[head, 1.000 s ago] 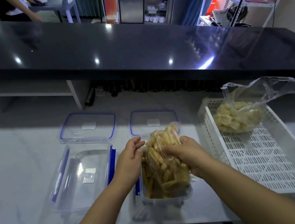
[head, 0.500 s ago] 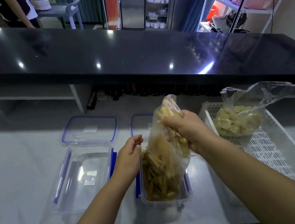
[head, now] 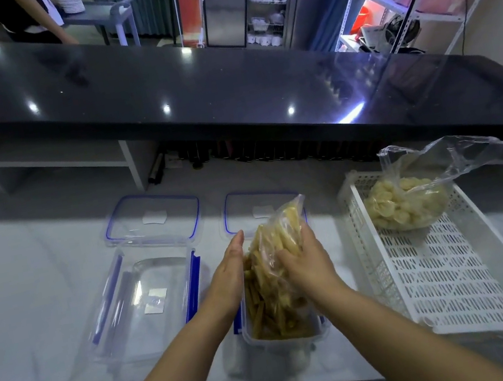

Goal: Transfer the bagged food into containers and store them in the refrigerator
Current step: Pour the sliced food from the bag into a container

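Emptying step: right hand (head: 305, 263) grips bag (head: 280, 229) over near-edge container (head: 281, 341); left hand (head: 229, 273), fingers straight, steadies it. Next, likely: shake bag empty.

Yellow food (head: 277, 306), blue-trim lids (head: 151, 219), white basket (head: 443, 277)

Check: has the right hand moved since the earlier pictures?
Yes. The right hand came down with the bag, from level with the white basket's far rim toward the container.

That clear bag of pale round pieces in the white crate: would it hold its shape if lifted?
Probably not: the bag looks thin and crumpled, so it would likely sag. Its neck seems loose and untied, so tipping might spill the pieces. That heap probably makes it bottom-heavy.
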